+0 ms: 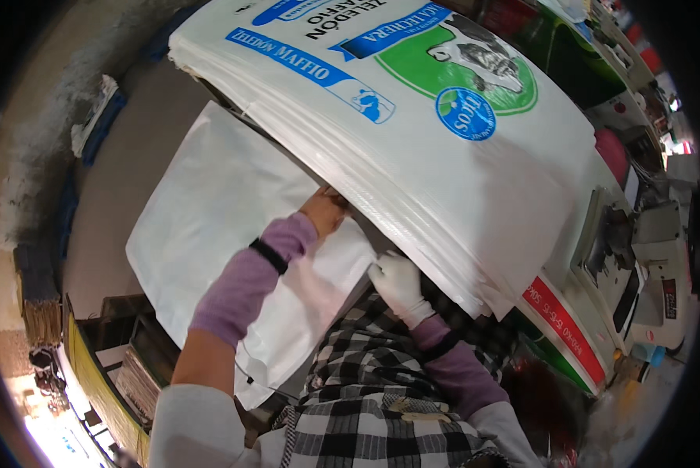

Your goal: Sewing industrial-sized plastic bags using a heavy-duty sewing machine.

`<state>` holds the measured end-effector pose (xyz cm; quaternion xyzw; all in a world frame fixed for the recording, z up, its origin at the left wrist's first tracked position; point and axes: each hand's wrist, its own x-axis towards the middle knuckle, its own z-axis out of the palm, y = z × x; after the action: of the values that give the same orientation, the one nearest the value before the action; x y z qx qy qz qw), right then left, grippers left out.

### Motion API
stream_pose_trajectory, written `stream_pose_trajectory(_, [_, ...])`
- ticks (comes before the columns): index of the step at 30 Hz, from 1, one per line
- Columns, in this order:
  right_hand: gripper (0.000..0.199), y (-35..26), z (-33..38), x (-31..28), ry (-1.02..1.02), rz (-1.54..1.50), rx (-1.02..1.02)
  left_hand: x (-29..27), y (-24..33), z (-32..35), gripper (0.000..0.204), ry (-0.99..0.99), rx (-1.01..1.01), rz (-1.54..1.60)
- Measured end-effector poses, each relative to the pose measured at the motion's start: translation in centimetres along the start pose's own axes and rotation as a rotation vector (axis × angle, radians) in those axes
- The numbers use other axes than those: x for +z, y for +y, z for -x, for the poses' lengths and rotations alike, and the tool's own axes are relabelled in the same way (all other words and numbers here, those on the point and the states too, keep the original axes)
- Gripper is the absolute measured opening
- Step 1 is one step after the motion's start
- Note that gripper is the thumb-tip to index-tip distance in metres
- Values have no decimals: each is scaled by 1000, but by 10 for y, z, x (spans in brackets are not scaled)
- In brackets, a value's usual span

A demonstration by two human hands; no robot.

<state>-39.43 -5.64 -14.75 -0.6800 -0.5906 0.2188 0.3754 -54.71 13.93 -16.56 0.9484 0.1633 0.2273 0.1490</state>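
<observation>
A plain white sack (209, 179) lies slantwise across the left and middle, its right edge reaching in front of me. My left hand (325, 209), bare below a purple sleeve, is at the sack's edge next to the stack, its fingers bent in and partly hidden. My right hand (398, 282) wears a white glove and is closed at the sack's right corner, fingertips against it. Just beyond both hands rises a thick stack of printed white sacks (514, 195), with blue and green print and a cow picture on the top one.
A checked black-and-white apron (350, 390) covers my lap. To the right stand a grey-white machine (600, 265) and a red-banded white sack (564, 327). A rack with stacked sheets (135, 382) is at lower left. A rough wall (38, 148) runs along the left.
</observation>
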Motion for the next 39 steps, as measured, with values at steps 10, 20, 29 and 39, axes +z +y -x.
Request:
stream_pose_trajectory(10, [75, 15, 11, 1, -44, -317, 301, 35, -6, 27, 18, 206, -308, 146])
stream_pose_trajectory(20, [66, -61, -10, -9, 127, -251, 529, 21, -15, 19, 17, 184, -297, 136])
stream_pose_trajectory(29, [27, -70, -9, -25, 4, -326, 495, 15, -13, 21, 19, 183, -286, 115])
stream_pose_trajectory(39, [15, -28, 2, -21, -29, -110, 344, 11, -19, 19, 16, 76, -142, -106])
